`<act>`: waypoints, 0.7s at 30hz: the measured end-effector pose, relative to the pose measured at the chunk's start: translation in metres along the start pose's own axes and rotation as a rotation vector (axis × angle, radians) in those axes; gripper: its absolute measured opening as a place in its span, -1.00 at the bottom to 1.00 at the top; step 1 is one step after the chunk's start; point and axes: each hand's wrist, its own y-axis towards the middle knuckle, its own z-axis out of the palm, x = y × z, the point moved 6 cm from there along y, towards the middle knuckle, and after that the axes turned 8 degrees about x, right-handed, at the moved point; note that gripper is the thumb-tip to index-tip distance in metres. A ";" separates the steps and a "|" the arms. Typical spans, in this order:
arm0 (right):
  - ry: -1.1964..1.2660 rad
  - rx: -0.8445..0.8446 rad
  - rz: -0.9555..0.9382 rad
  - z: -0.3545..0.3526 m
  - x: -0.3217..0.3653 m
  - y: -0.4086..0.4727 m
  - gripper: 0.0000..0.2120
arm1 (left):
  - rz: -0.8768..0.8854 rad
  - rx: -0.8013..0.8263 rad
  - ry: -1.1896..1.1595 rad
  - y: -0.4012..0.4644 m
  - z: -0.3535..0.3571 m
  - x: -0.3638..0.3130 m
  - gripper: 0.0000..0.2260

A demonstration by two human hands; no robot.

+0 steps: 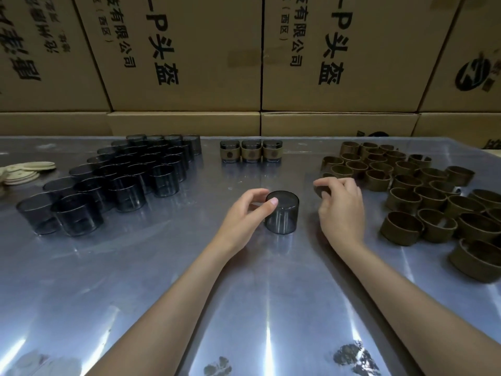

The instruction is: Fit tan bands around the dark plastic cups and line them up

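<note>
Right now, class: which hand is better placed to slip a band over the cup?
Right hand: it already holds a tan band, while the left hand steadies the upside-down cup.

cardboard boxes (189, 50) printed "P头盔", "有限公司", "(西区)", round logo on rightmost box (473, 74)

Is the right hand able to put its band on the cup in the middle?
Probably yes. The right hand holds a tan band just beside the upside-down cup, nothing lies between them, and the left hand only grips the cup's side, leaving its top free.
</note>
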 end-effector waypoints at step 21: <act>0.200 -0.017 -0.474 -0.019 0.077 -0.034 -0.52 | 0.261 -0.149 0.008 -0.009 0.000 -0.031 -0.87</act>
